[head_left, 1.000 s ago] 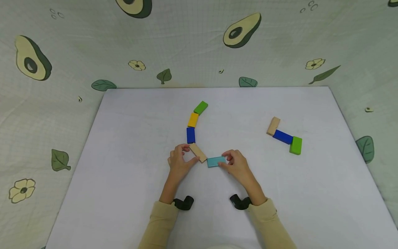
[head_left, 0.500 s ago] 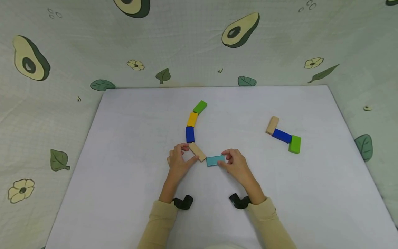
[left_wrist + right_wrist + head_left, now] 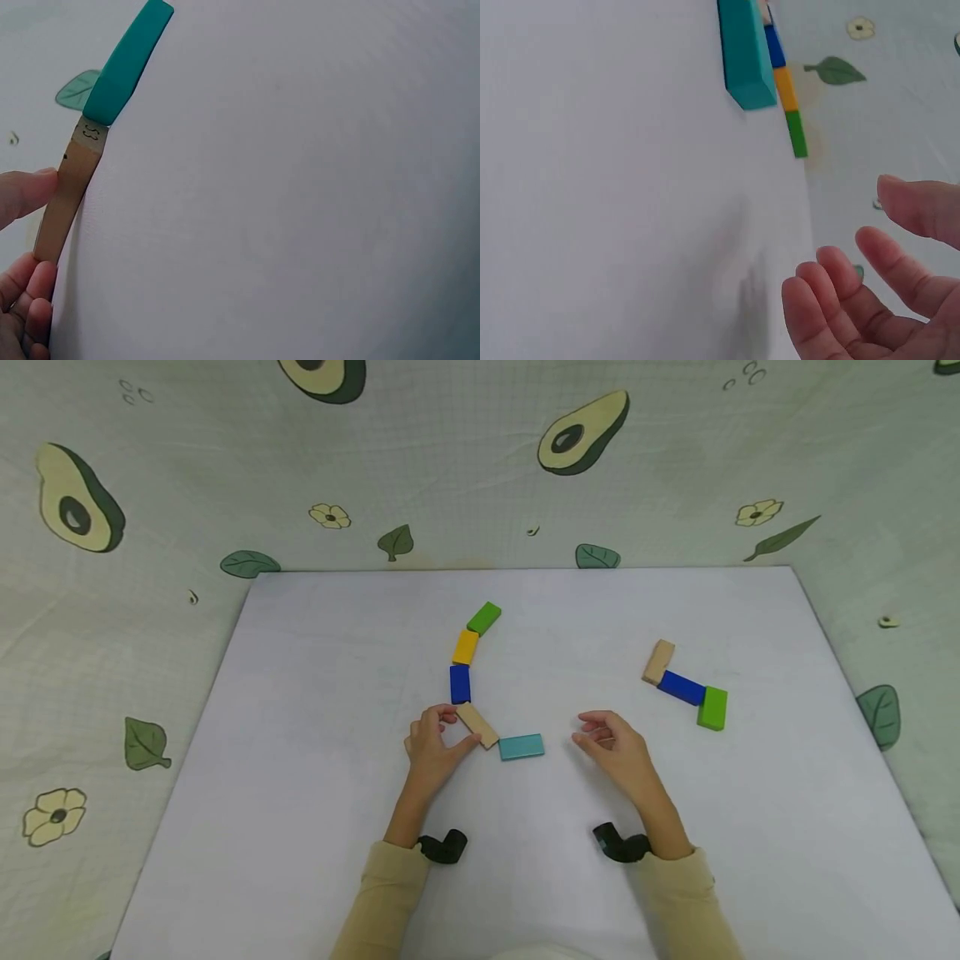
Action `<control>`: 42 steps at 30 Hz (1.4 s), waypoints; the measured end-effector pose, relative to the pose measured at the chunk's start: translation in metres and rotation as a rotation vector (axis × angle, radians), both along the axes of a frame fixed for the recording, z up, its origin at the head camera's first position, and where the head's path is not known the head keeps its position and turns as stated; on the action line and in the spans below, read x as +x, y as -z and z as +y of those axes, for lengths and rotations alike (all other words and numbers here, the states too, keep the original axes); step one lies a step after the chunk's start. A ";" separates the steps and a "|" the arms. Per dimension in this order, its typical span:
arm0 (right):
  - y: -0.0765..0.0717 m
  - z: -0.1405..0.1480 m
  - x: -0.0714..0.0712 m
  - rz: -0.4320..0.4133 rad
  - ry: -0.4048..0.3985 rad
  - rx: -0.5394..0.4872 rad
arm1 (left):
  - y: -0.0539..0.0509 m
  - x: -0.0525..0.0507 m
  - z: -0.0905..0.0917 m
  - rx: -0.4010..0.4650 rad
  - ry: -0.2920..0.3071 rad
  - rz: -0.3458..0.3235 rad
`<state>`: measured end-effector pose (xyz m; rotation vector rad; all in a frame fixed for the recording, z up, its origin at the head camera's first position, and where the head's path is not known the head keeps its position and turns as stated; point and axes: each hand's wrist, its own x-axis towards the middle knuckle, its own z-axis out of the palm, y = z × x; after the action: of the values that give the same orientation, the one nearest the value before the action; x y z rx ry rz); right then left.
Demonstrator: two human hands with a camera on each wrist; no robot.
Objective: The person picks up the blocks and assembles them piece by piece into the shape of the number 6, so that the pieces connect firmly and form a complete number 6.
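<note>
My left hand (image 3: 432,752) pinches a plain wooden block (image 3: 477,726), thumb near one end and fingertips at the other; the left wrist view shows this wooden block (image 3: 69,196) too. A teal block (image 3: 522,747) lies with its left end at the wooden block's lower end. To the right of the teal block, and apart from it, is my right hand (image 3: 615,752), its loosely bent fingers holding nothing. From the wooden block's upper end, a blue block (image 3: 460,684), a yellow block (image 3: 465,647) and a green block (image 3: 484,617) continue a curved row.
Toward the right of the white table (image 3: 330,643), another wooden block (image 3: 658,662), a dark blue block (image 3: 682,687) and a second green block (image 3: 712,708) touch in a zigzag. An avocado-print cloth (image 3: 465,460) hangs behind the table's far edge.
My right hand has let go of the teal block and moved away to the right. The teal block stays where it was, and the left hand keeps its grip on the wooden block.
</note>
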<state>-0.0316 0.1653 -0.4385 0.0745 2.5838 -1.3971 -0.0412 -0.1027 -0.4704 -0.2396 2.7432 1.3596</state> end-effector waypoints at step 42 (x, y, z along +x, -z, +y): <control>-0.001 0.153 -0.025 -0.291 0.377 0.262 | 0.000 0.001 0.001 0.005 -0.002 -0.015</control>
<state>-0.0564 0.3188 -0.4376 0.7782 2.5675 -1.0379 -0.0406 -0.1022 -0.4700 -0.2513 2.7278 1.3596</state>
